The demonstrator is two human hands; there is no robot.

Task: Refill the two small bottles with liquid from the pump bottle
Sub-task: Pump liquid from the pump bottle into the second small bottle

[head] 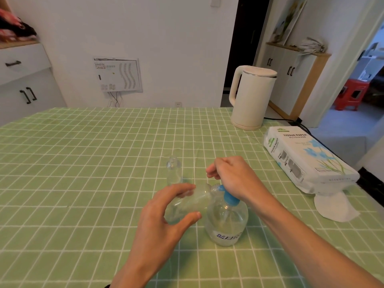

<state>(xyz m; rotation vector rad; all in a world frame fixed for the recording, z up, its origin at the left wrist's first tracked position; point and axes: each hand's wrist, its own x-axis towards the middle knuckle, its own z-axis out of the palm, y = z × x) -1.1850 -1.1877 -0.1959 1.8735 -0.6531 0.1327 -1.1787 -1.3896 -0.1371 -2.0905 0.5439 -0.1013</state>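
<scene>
Green checked tablecloth (83,163). Pump bottle (226,223) stands under R hand (230,177); palm heel on the pump head, fingers curled. L hand (164,217) grips small bottle (188,201), tilted, mouth at nozzle; fill lvl unclear. 2nd small bottle (174,169), beyond L hand, looks empty, so prob. still to fill.

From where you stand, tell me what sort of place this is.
Probably a home dining or kitchen area: an electric kettle and a tissue paper pack sit on a green checked tablecloth, white cabinets stand by the walls.

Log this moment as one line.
left hand: holds small bottle to pump head | right hand: atop pump head | second bottle: upright
</scene>
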